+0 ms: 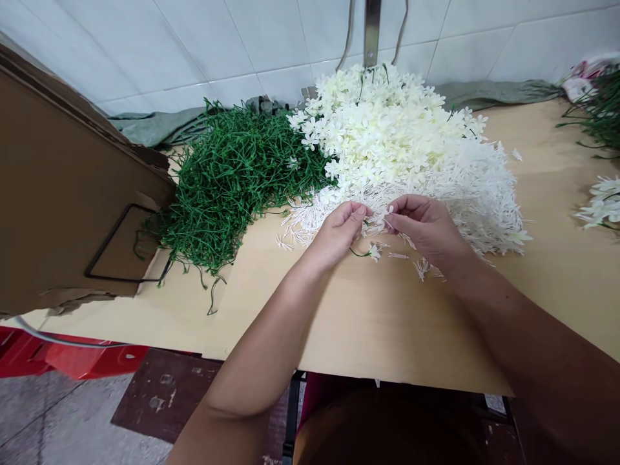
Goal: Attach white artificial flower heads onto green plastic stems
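My left hand (pixel 343 227) is closed in a pinch, with a bit of thin green plastic stem showing at its fingertips. Close by on the right, my right hand (pixel 426 226) pinches a small white artificial flower piece (pixel 389 211). Just below the hands is a white flower (pixel 374 252) on a curved green stem; whether it hangs from my left fingers or lies on the table I cannot tell. Behind them spreads a heap of thin white plastic stamens (pixel 484 200), with cream-white cloth blossoms (pixel 382 129) piled above it.
Green plastic stems (pixel 242 174) form a large pile to the left, beside a cardboard box (pixel 72 174) with a black wire frame (pixel 116 242). Finished-looking white flowers (pixel 603 203) lie at the right edge of the wooden table (pixel 387 323). A tiled wall (pixel 194 39) stands behind.
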Action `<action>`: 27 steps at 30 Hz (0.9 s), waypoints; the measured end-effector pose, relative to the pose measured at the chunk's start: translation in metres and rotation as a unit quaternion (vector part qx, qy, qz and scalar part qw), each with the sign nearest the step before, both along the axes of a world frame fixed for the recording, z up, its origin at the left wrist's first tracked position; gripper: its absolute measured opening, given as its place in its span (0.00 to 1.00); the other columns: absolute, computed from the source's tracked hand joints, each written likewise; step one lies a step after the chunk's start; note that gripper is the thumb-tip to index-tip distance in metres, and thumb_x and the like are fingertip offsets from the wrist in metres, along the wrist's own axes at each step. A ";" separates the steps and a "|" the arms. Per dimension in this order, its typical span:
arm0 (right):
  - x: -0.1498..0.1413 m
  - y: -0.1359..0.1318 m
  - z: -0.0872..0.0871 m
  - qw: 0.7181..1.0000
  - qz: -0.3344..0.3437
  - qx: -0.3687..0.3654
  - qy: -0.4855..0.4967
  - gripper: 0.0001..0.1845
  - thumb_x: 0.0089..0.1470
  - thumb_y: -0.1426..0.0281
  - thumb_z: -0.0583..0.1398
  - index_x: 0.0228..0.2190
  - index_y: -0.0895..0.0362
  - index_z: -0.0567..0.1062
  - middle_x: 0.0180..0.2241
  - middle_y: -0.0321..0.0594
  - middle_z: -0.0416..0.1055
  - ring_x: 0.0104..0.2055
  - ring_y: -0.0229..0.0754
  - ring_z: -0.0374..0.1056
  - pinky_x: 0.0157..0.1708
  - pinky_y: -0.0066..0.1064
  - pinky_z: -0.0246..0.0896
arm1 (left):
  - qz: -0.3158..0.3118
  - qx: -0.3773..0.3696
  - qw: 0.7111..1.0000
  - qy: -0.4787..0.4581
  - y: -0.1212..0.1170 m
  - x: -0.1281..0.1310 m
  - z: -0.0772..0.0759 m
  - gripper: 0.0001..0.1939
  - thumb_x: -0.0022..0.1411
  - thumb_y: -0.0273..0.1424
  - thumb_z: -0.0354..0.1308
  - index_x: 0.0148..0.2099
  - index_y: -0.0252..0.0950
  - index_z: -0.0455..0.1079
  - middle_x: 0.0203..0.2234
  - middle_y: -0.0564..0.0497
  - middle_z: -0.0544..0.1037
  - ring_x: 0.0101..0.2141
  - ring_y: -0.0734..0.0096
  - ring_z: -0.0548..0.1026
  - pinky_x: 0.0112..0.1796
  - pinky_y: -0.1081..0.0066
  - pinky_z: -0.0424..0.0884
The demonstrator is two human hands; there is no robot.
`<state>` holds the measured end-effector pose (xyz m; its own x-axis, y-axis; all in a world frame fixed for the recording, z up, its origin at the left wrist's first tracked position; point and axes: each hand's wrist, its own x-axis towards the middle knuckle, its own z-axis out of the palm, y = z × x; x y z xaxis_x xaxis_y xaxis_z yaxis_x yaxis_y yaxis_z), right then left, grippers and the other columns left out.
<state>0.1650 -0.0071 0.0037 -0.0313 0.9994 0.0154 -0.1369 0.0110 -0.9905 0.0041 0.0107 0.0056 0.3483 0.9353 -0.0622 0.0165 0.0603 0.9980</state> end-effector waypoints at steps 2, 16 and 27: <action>0.001 0.001 -0.001 0.999 0.014 -0.023 0.040 0.11 0.36 0.69 0.69 0.20 0.56 0.71 0.18 0.30 0.66 0.22 0.31 0.60 0.25 0.27 0.59 | -0.008 -0.013 1.000 -0.001 0.000 -0.002 0.000 0.10 0.62 0.37 0.53 0.36 0.35 0.66 0.14 0.60 0.55 0.17 0.80 0.54 0.22 0.74 0.52; 0.006 0.008 -0.017 0.983 0.107 -0.085 0.125 0.18 0.32 0.62 0.73 0.22 0.56 0.73 0.22 0.33 0.70 0.26 0.34 0.65 0.31 0.31 0.65 | -0.022 -0.049 0.998 -0.019 0.009 -0.003 -0.005 0.06 0.60 0.30 0.56 0.33 0.34 0.62 0.19 0.54 0.75 0.19 0.81 0.67 0.25 0.76 0.62; -0.003 0.006 -0.018 0.983 0.073 -0.095 0.140 0.15 0.34 0.66 0.72 0.19 0.57 0.71 0.18 0.31 0.67 0.22 0.30 0.61 0.25 0.25 0.59 | 0.078 -0.079 0.991 -0.069 0.007 0.007 -0.008 0.11 0.54 0.32 0.63 0.27 0.33 0.64 0.18 0.57 0.69 0.19 0.83 0.61 0.23 0.77 0.58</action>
<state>0.1623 -0.0006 -0.0142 -0.1955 0.9702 -0.1433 -0.3909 -0.2111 -0.8959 0.0112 0.0176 -0.0020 0.2161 0.9608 -0.1737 -0.1415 0.2069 0.9681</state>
